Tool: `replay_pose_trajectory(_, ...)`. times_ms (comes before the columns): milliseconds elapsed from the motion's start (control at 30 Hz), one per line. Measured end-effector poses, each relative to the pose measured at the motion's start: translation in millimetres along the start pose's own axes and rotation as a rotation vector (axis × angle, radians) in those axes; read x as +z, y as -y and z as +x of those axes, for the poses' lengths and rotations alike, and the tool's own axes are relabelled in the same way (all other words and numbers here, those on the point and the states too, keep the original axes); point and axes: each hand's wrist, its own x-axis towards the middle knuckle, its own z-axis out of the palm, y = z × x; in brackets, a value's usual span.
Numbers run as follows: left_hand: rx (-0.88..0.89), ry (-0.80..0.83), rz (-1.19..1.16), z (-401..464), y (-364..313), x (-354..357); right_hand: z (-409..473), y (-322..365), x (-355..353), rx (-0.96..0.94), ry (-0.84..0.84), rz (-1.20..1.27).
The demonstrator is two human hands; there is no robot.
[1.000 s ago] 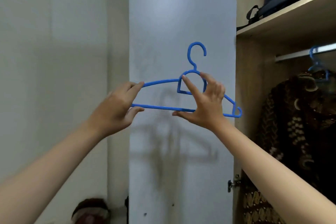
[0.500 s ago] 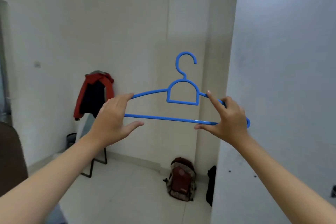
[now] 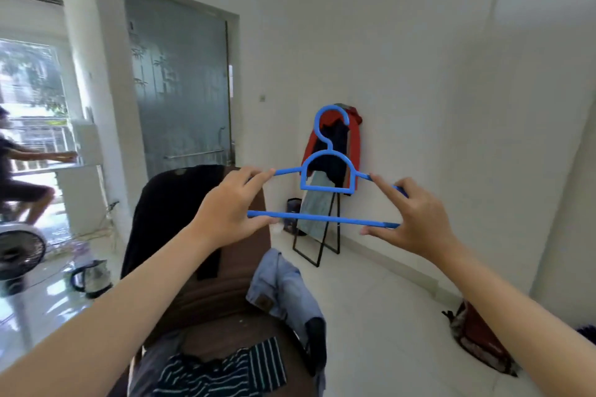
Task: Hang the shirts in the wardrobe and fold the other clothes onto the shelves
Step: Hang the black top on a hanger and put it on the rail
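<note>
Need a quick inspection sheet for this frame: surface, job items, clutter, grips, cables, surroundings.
Surface: brown couch below the hands, clothes lying on it.
Job's things: blue hanger held upright, nothing on it; black garment draped over the couch back; jeans and striped shirt on the seat.
Clutter: kettle and fan on the floor at left; backpack by the right wall.
Grips: left hand and right hand each pinch one end of the hanger.
Cables: thin cords on the floor near the white cabinet.
Surroundings: frosted glass door; leaning mirror with a red jacket over it; another person at far left.
</note>
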Motion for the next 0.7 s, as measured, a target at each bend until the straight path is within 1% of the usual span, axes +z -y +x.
replay_pose_trajectory(133, -0.102, 0.053, 0.078, -49, 88, -24, 49, 70, 65, -0.084, 0.129, 0.102)
replay_pose_trajectory(233, -0.184, 0.060, 0.116, -77, 143, -37, 76, 109, 111, -0.129, 0.160, 0.166)
replay_pose_trajectory(333, -0.243, 0.050, 0.147, -96, 183, -38, 99, 134, 151, -0.145, 0.171, 0.234)
replay_pose_trajectory(400, -0.306, 0.028, 0.164, -103, 206, -31, 116, 146, 177, -0.144, 0.166, 0.257)
replay_pose_trajectory(500, -0.445, -0.012, 0.166, -111, 237, -11, 140, 153, 219, -0.129, 0.179, 0.250)
replay_pose_trajectory(700, -0.628, 0.040, 0.143, -118, 308, 57, 191, 135, 316, -0.059, 0.199, 0.261)
